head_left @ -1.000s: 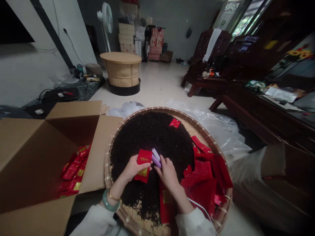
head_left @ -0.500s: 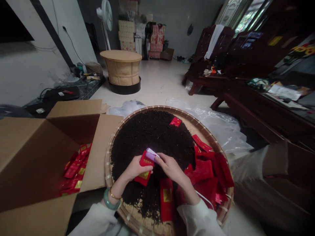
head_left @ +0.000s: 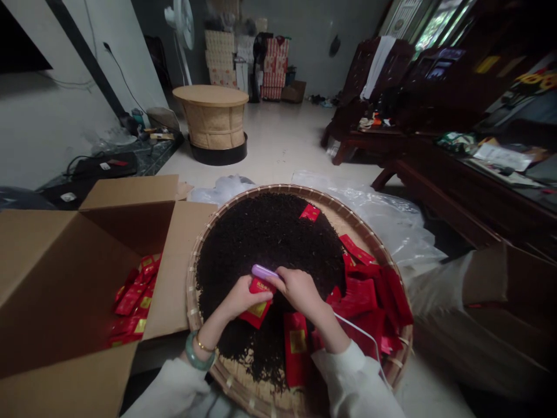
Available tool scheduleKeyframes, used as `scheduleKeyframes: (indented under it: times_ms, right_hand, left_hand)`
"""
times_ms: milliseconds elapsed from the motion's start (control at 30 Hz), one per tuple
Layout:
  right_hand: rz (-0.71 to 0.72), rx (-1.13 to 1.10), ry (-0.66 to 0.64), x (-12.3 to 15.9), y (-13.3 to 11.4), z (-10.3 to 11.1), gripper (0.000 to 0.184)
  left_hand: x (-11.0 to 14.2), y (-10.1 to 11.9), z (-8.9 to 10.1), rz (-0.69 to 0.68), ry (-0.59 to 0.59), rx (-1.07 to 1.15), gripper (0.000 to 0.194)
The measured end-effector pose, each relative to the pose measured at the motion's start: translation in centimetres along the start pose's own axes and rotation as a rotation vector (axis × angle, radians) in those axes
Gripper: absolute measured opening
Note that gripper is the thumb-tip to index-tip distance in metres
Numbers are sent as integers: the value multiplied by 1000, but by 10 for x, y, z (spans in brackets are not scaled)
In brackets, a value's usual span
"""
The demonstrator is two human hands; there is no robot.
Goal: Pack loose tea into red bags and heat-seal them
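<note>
My left hand (head_left: 238, 300) grips a red packet (head_left: 257, 312) with gold print, tilted above the dark loose tea leaves (head_left: 261, 232). Wrapped round a purple handheld bag sealer (head_left: 263, 271) are the fingers of my right hand (head_left: 301, 291). The sealer lies across the packet's top edge, its two jaws together. A white cord (head_left: 363, 334) runs behind my right forearm. Just below my hands another red packet (head_left: 297, 353) lies flat in the round woven tray (head_left: 191, 276). Red packets (head_left: 359, 299) are heaped at the tray's right side, and a single small packet (head_left: 310, 213) rests on the leaves.
To the left stands an open cardboard box (head_left: 180, 261) with several filled red packets (head_left: 134, 296) inside. Clear plastic sheeting (head_left: 387, 217) lies on the floor beyond the tray. A dark wooden table (head_left: 452, 186) and another carton (head_left: 487, 284) are at the right.
The sealer's jaws, apart before, have come together across the packet's top. My right hand has turned the sealer flatter. The left hand keeps its hold, and the view has shifted slightly.
</note>
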State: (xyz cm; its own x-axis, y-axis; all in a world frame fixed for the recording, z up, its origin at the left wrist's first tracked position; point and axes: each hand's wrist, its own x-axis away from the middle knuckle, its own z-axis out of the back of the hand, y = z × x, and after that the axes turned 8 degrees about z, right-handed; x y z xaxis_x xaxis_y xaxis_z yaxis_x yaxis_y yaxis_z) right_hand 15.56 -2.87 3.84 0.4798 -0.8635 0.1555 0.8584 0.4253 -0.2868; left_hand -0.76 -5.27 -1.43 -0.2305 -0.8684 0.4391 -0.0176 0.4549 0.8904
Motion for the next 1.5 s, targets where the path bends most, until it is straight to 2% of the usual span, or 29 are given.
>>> scheduleKeyframes:
  times_ms: [100, 233, 633, 1067, 1500]
  right_hand:
    - [-2, 2, -5, 1, 0, 0, 43]
    - [5, -18, -24, 1, -2, 1, 43]
    - [-6, -163, -39, 2, -11, 1, 42]
    - [8, -143, 12, 2, -11, -9, 41]
    - [3, -151, 23, 3, -10, -11, 39]
  left_hand:
    - [-1, 3, 1, -65, 41, 153, 51]
    - [-4, 3, 2, -38, 56, 229, 48]
    - [-6, -1, 5, -106, 156, 127, 35]
    - [-6, -2, 6, -132, 187, 74, 30]
    - [-7, -3, 6, -109, 160, 92, 34]
